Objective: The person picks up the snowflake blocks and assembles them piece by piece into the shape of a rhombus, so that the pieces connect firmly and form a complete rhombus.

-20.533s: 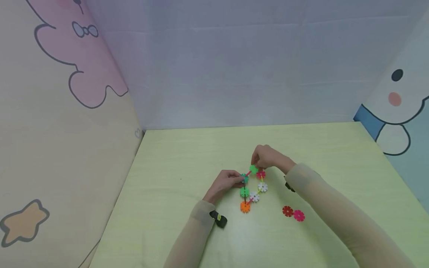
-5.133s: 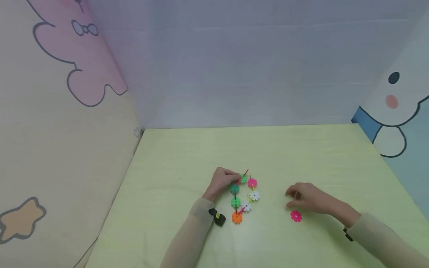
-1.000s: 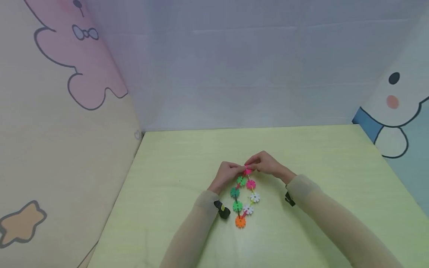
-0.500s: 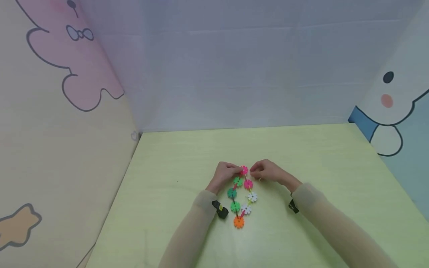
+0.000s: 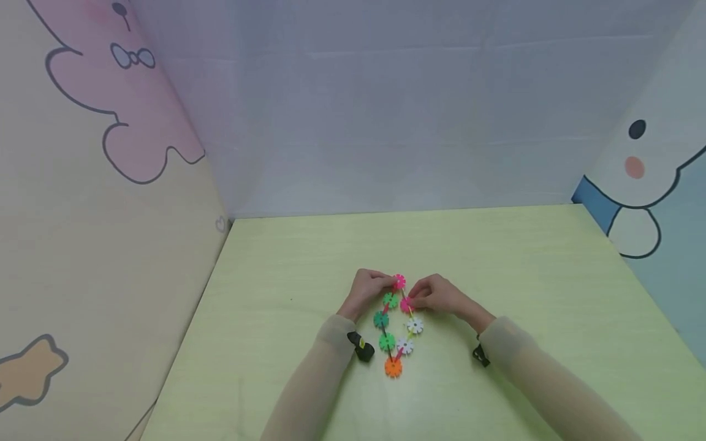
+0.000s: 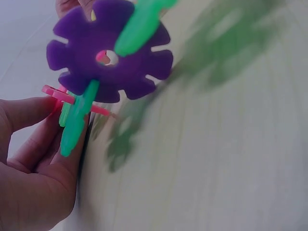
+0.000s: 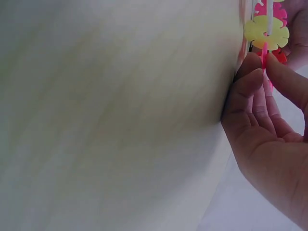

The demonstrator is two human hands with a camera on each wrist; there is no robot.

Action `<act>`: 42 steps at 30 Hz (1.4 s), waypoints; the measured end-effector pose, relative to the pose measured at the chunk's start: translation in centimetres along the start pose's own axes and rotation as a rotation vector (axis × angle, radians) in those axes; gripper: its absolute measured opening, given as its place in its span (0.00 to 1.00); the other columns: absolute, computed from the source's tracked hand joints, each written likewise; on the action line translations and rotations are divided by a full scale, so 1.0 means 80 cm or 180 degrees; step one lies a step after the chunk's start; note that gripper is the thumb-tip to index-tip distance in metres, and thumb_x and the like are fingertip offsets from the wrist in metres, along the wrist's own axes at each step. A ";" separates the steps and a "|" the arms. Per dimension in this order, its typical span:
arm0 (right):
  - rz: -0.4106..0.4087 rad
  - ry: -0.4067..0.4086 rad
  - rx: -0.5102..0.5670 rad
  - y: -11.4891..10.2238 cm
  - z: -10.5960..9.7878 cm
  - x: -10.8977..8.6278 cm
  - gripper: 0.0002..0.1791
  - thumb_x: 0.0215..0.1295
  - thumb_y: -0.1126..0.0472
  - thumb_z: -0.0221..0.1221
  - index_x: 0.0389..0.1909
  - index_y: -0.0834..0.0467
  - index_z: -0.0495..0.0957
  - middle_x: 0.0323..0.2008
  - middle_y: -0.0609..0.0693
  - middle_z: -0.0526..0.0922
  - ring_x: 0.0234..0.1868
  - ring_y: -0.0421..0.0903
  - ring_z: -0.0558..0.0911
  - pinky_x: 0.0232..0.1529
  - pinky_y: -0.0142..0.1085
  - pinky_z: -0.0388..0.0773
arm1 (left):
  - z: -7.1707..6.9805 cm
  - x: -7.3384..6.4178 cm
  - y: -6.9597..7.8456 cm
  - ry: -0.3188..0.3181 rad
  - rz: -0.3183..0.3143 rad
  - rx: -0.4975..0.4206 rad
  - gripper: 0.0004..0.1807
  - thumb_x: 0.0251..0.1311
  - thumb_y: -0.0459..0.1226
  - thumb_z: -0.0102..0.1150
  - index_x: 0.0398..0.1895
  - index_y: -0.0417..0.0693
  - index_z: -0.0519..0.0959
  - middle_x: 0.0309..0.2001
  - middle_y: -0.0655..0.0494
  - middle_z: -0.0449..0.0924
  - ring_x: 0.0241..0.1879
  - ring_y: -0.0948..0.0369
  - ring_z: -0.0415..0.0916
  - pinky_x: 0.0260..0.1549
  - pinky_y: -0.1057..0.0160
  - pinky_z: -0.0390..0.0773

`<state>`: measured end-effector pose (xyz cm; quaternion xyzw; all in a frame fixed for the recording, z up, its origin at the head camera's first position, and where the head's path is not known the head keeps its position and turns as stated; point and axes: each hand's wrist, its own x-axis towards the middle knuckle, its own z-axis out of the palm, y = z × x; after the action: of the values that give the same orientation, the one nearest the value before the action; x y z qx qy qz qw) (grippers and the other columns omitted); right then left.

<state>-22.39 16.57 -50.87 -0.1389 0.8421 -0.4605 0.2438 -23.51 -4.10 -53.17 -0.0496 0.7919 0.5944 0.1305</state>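
Slotted snowflake discs, linked edge to face, form a closed loop on the table. Its near end is an orange disc [image 5: 393, 367]; green discs [image 5: 387, 342] run up the left side and white discs [image 5: 415, 325] up the right. My left hand [image 5: 366, 293] pinches the pink disc [image 5: 399, 280] at the far end. Thumb and forefinger of my right hand [image 5: 438, 294] pinch a second pink disc [image 5: 405, 305], seen edge-on in the right wrist view, beside a yellow disc [image 7: 276, 33]. A purple disc [image 6: 130, 72] stands near the left hand in the left wrist view.
The pale yellow-green tabletop [image 5: 287, 257] meets a whitish cloth backdrop [image 5: 353, 135] behind. A cartoon-printed wall [image 5: 138, 245] stands at the left and another [image 5: 656, 214] at the right. Wrist cameras [image 5: 361, 347] are strapped on both arms.
The loose red and pink discs at the right have been picked up in turn; a pink disc now tops the loop. Just now the right hand moved from the top to the lower pink disc.
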 end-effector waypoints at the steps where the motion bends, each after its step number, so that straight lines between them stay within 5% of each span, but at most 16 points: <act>1: -0.0019 -0.0013 0.0029 -0.001 0.000 -0.001 0.09 0.59 0.61 0.67 0.37 0.62 0.82 0.30 0.49 0.83 0.30 0.46 0.79 0.34 0.38 0.75 | 0.000 0.001 -0.001 0.0002 0.0005 0.0000 0.10 0.51 0.45 0.70 0.27 0.49 0.88 0.28 0.58 0.84 0.33 0.63 0.77 0.34 0.65 0.74; 15: -0.0227 -0.0105 0.0238 0.007 0.002 -0.002 0.08 0.60 0.63 0.65 0.37 0.63 0.81 0.31 0.51 0.84 0.31 0.46 0.79 0.34 0.38 0.75 | 0.001 0.001 -0.003 0.0013 0.0006 -0.0035 0.09 0.51 0.43 0.70 0.27 0.46 0.88 0.26 0.57 0.84 0.33 0.64 0.78 0.33 0.66 0.74; 24: -0.0212 -0.0097 0.0323 0.005 0.002 -0.003 0.08 0.62 0.65 0.63 0.39 0.65 0.81 0.31 0.52 0.84 0.32 0.48 0.80 0.36 0.38 0.75 | 0.000 0.004 -0.003 -0.0097 -0.0119 -0.0166 0.10 0.54 0.43 0.68 0.25 0.45 0.87 0.25 0.54 0.84 0.29 0.62 0.80 0.33 0.67 0.74; 36: -0.0181 0.0047 0.0401 0.007 0.005 -0.003 0.08 0.62 0.66 0.63 0.38 0.67 0.82 0.28 0.53 0.85 0.29 0.46 0.82 0.33 0.37 0.77 | -0.002 0.005 -0.004 -0.0271 -0.0040 -0.0312 0.07 0.57 0.36 0.66 0.28 0.40 0.86 0.26 0.51 0.84 0.29 0.60 0.83 0.33 0.65 0.78; 42: -0.0147 0.0153 0.0387 0.005 0.008 -0.005 0.07 0.61 0.68 0.63 0.37 0.68 0.82 0.28 0.53 0.85 0.28 0.45 0.83 0.30 0.36 0.77 | -0.003 0.005 -0.001 -0.0270 0.0007 -0.0105 0.08 0.57 0.37 0.66 0.29 0.40 0.86 0.26 0.52 0.84 0.29 0.61 0.82 0.35 0.65 0.77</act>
<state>-21.74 16.51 -51.38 -0.1321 0.8148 -0.5195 0.2209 -23.89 -4.29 -53.28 -0.0257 0.7759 0.6091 0.1625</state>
